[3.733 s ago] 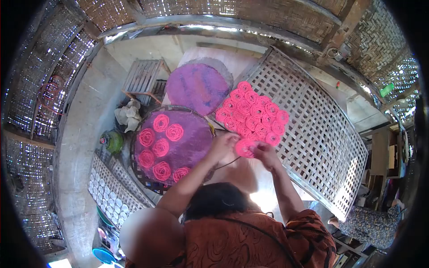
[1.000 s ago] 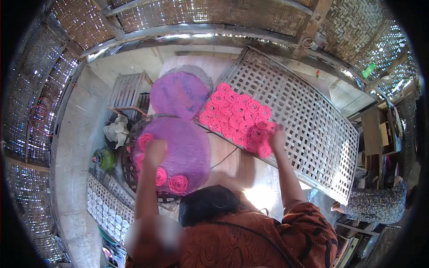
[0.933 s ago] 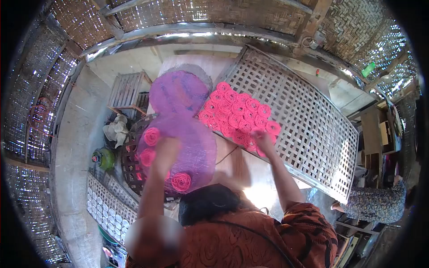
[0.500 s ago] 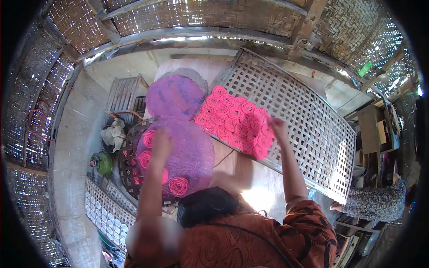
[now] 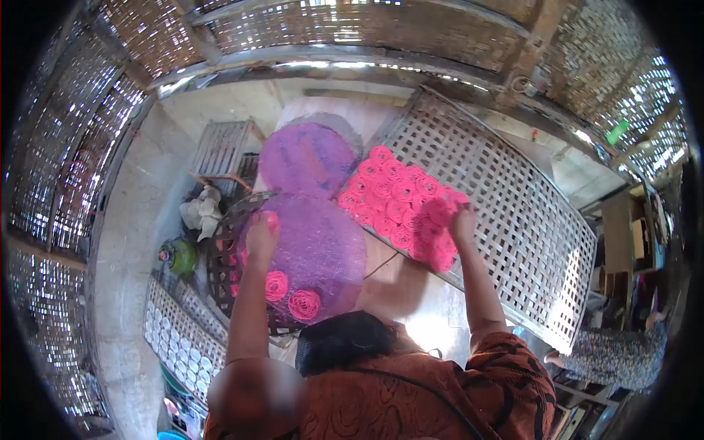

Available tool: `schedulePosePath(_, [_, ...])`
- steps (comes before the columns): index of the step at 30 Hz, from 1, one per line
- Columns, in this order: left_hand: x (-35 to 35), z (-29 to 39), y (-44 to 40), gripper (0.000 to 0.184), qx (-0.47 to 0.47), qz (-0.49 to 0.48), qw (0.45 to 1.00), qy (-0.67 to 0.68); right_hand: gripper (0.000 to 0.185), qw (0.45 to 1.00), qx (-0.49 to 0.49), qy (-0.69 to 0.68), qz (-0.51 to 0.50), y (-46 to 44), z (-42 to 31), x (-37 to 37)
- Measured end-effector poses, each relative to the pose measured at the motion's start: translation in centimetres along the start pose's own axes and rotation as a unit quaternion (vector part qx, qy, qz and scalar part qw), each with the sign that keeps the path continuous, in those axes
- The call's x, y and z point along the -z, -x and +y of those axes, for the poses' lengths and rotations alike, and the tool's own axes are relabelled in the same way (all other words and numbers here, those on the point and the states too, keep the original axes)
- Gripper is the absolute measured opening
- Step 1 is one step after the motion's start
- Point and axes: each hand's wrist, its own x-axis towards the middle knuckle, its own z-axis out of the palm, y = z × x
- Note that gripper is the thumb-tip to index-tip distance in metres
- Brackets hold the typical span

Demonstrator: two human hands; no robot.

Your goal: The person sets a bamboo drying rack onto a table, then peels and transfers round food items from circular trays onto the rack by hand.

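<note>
My left hand point(image 5: 261, 239) is over the left part of a round purple mesh mat point(image 5: 323, 235), its fingers closed on a pink coiled cracker point(image 5: 272, 221). Two more pink coiled crackers point(image 5: 303, 304) lie near the mat's lower edge. Over on the right, my right hand point(image 5: 462, 226) pinches the edge of another pink cracker point(image 5: 455, 202). Beside it, overlapping rows of pink crackers point(image 5: 396, 187) cover the left end of a woven bamboo rack point(image 5: 506, 176). My fingertips are small and partly hidden in both hands.
Behind the mat lies a second purple round mat point(image 5: 308, 158). A dark openwork basket point(image 5: 220, 249) sits under the near mat. To the left are a green gas cylinder point(image 5: 177, 257) and a rack of white rounds point(image 5: 176, 345). A person point(image 5: 616, 356) is at the right.
The view has shifted, moving the scene rightward. My left hand has moved left across the mat to a pink cracker. My right hand stays by the rack's pink rows.
</note>
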Motion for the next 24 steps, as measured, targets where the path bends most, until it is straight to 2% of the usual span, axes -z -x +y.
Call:
schedulePosePath(2, [0.9, -2.4, 0.7, 0.032, 0.051, 0.022, 0.998, 0.04, 0.022, 0.985, 0.087, -0.146, 0.008, 0.3, -4.3, -2.2])
schedulePosePath(4, [0.9, -6.2, 1.9, 0.036, 0.066, 0.108, 0.982, 0.142, 0.017, 0.948, 0.17, -0.267, -0.019, 1.6, -12.4, -2.4])
schedulePosePath(7, [1.5, -8.8, 5.6, 0.037, 0.136, 0.109, 0.982, 0.078, 0.011, 0.866, 0.371, -0.325, -0.08, 4.0, -24.1, -0.1])
schedulePosePath(8, [0.7, -9.4, 6.7, 0.039, 0.215, 0.075, 0.97, 0.087, 0.009, 0.86, 0.359, -0.355, -0.078, 5.1, -27.5, -1.7])
schedulePosePath(9, [0.9, -9.3, 7.6, 0.039, 0.223, 0.082, 0.968, 0.083, 0.008, 0.852, 0.347, -0.385, -0.075, 6.1, -30.5, -3.8])
schedulePosePath(11, [1.4, -8.7, 8.9, 0.042, 0.208, 0.044, 0.972, 0.096, 0.014, 0.796, 0.401, -0.417, -0.179, 6.9, -35.8, -7.2])
schedulePosePath(12, [0.9, -8.8, 9.2, 0.042, 0.213, 0.048, 0.971, 0.093, 0.014, 0.791, 0.406, -0.42, -0.181, 7.4, -37.9, -8.1])
schedulePosePath(14, [-0.9, -9.6, 9.3, 0.036, 0.29, 0.052, 0.947, 0.127, 0.023, 0.8, 0.443, -0.338, -0.223, 8.2, -41.0, -9.1])
schedulePosePath(15, [-1.6, -10.1, 9.5, 0.036, 0.294, 0.055, 0.946, 0.124, 0.023, 0.797, 0.446, -0.341, -0.224, 8.2, -41.6, -9.1])
schedulePosePath(17, [-1.9, -10.5, 9.7, 0.039, 0.28, 0.051, 0.948, 0.144, 0.022, 0.832, 0.457, -0.2, -0.243, 8.0, -42.1, -9.1])
schedulePosePath(18, [-2.1, -10.7, 9.6, 0.037, 0.273, 0.064, 0.95, 0.138, 0.022, 0.828, 0.462, -0.202, -0.243, 7.8, -42.3, -9.0])
schedulePosePath(20, [-1.5, -10.2, 9.2, 0.033, 0.29, 0.065, 0.947, 0.125, 0.021, 0.795, 0.554, -0.171, -0.179, 7.5, -42.2, -9.9])
schedulePosePath(22, [-1.0, -9.8, 9.2, 0.03, 0.305, 0.059, 0.944, 0.114, 0.018, 0.771, 0.597, -0.16, -0.154, 7.5, -42.1, -10.4])
schedulePosePath(23, [-0.8, -9.7, 9.0, 0.025, 0.334, 0.063, 0.932, 0.124, 0.016, 0.749, 0.634, -0.149, -0.125, 7.2, -41.9, -10.3])
schedulePosePath(24, [-0.5, -9.5, 8.7, 0.02, 0.362, 0.066, 0.92, 0.133, 0.016, 0.75, 0.633, -0.148, -0.125, 6.7, -41.9, -10.3])
